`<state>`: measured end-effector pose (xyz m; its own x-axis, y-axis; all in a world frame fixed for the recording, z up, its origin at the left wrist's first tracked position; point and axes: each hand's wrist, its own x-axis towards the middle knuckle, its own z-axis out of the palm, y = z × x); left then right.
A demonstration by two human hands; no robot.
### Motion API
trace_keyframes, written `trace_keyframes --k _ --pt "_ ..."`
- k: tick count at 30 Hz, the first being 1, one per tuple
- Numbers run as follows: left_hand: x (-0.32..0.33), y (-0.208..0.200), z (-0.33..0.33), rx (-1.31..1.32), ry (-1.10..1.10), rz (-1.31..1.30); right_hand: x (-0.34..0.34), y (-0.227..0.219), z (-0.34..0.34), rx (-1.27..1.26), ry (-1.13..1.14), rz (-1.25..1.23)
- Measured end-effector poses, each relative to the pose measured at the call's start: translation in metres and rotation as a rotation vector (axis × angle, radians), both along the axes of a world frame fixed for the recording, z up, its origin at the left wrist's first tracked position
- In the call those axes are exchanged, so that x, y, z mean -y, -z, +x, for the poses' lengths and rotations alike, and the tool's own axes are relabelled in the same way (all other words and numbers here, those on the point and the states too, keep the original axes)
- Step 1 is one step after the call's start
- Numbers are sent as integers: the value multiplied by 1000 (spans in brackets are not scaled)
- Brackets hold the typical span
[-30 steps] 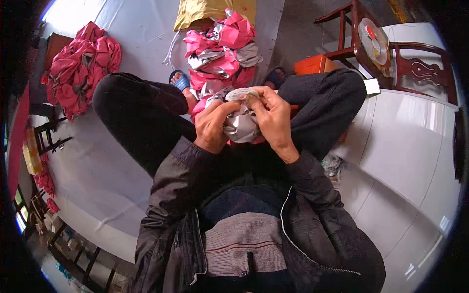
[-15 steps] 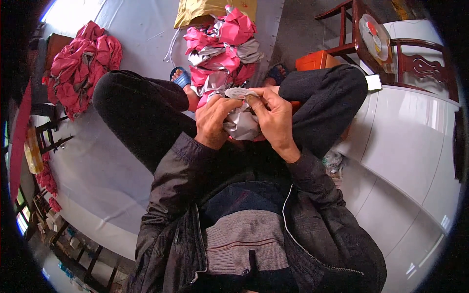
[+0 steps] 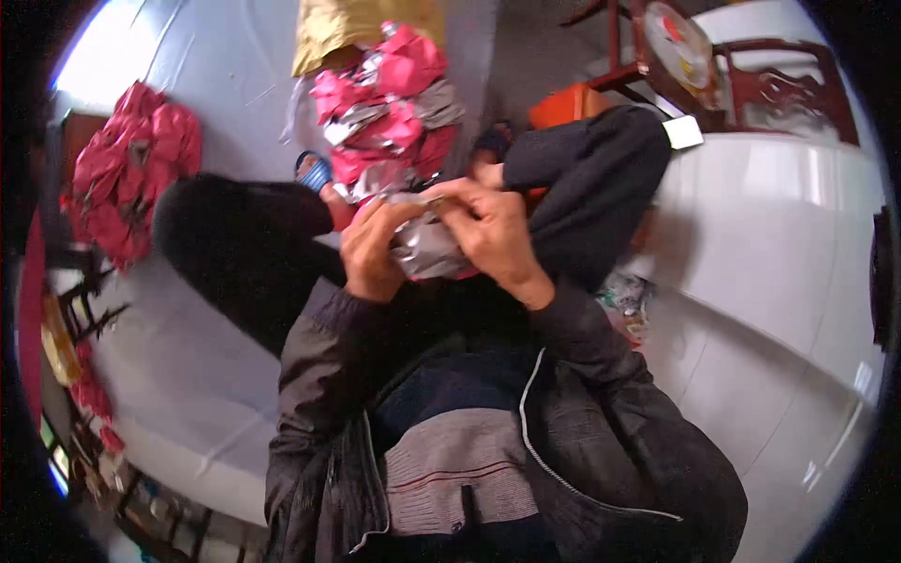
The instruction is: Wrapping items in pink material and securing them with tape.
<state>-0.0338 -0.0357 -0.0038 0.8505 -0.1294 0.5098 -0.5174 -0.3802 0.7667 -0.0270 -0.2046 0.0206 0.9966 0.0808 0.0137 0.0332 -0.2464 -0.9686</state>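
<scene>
Over the person's lap, in the head view, my only feed, I see both hands close together on a piece of silver-grey fabric [image 3: 432,249]. The left hand [image 3: 374,249] curls its fingers around the fabric's left side, while the right hand [image 3: 490,230] pinches its upper edge between thumb and fingertips. Blur keeps me from telling exactly how the fingertips meet. The fabric hangs below the hands, between the bent knees, with some pink at its lower edge.

Just beyond, I have a crumpled pink-and-silver heap [image 3: 389,122] running up to a gold sack [image 3: 366,28]. A blue sandal [image 3: 314,171] shows beside the heap. Well off to the left lies a pink bundle [image 3: 136,174]. On my right, I make out an orange box [image 3: 568,105] near the knee, a dark red wooden chair [image 3: 788,89] and a glossy white surface [image 3: 751,225].
</scene>
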Motion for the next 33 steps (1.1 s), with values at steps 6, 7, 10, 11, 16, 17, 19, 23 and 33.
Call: trace_keyframes --k 6,7,10,11,16,17,19,23,33 --pt "3 1 -4 -42 -13 -16 3 4 0 97 -46 -60" --pt "4 7 -3 -31 -31 -2 6 5 -1 108 -45 -67" --pt "0 15 -5 -4 -68 42 6 3 0 136 -45 -64" --pt "-1 15 -6 -52 -75 53 6 3 0 113 -55 -69" --pt "3 14 -3 -121 -60 112 12 1 0 70 -93 -114" --pt "4 13 -2 -110 -50 130 12 0 1 69 -106 -132" --pt "2 16 2 -83 -58 168 12 1 1 78 -104 -135" --pt "3 6 6 -50 -62 245 11 3 2 90 -124 -155" --pt "4 6 2 -320 8 61 12 15 4 75 -215 -238"
